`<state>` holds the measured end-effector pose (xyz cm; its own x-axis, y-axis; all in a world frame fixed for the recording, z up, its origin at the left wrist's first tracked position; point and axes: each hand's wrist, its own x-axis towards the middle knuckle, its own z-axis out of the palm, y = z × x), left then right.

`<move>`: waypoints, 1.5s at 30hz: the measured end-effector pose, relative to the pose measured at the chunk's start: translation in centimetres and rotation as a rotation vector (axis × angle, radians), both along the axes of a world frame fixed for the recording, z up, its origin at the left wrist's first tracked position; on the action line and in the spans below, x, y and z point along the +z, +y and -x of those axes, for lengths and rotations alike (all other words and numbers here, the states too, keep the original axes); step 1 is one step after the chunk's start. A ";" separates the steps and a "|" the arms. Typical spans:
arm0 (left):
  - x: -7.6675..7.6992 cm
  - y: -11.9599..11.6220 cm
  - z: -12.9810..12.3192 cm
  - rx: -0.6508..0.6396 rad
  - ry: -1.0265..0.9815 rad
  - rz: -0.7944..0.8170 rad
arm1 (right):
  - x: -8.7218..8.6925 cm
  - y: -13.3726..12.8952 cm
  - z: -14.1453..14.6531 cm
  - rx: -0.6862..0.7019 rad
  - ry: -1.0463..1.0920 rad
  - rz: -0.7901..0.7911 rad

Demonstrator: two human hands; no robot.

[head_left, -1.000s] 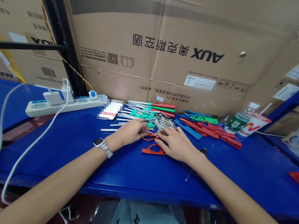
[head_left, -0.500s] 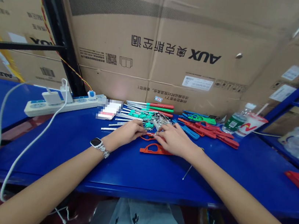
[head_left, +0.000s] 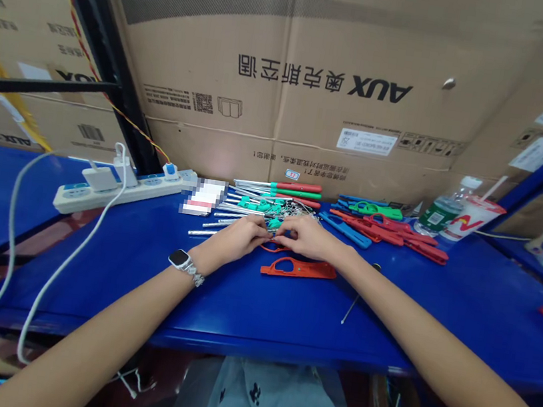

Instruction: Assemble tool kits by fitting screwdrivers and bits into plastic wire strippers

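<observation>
My left hand (head_left: pixel 243 234), with a watch on the wrist, has its fingers pinched at the near edge of a pile of small metal and green parts (head_left: pixel 275 212). Close beside it, my right hand (head_left: pixel 308 237) is also pinched, the fingertips of both nearly meeting. Whatever lies between the fingertips is too small to make out. Just under them a thin orange-red piece (head_left: pixel 272 248) shows in part. Nearer to me lies an orange plastic piece (head_left: pixel 299 269) with an oval opening.
Metal rods (head_left: pixel 201 233) stick out left of the pile. Red pieces (head_left: pixel 389 232), a blue piece (head_left: pixel 346 230), a bottle (head_left: pixel 441 210) and a cup (head_left: pixel 474 220) stand or lie right. At left are a power strip (head_left: pixel 101 196) and white cables; a cardboard wall (head_left: pixel 198 38) rises behind.
My right hand has drawn closer to my left and its fingers are more bunched. More of the orange plastic piece is uncovered. The whole view has shifted slightly.
</observation>
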<state>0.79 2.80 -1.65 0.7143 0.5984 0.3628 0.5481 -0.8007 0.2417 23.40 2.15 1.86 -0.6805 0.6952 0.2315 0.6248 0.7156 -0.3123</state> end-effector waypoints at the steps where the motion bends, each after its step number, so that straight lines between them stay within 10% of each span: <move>1: 0.0 0.0 0.0 0.004 0.012 -0.005 | 0.0 -0.1 0.0 -0.007 -0.001 0.001; 45: 2.6 -2.2 1.2 0.004 0.197 -0.058 | 0.2 0.1 0.1 -0.033 -0.095 0.006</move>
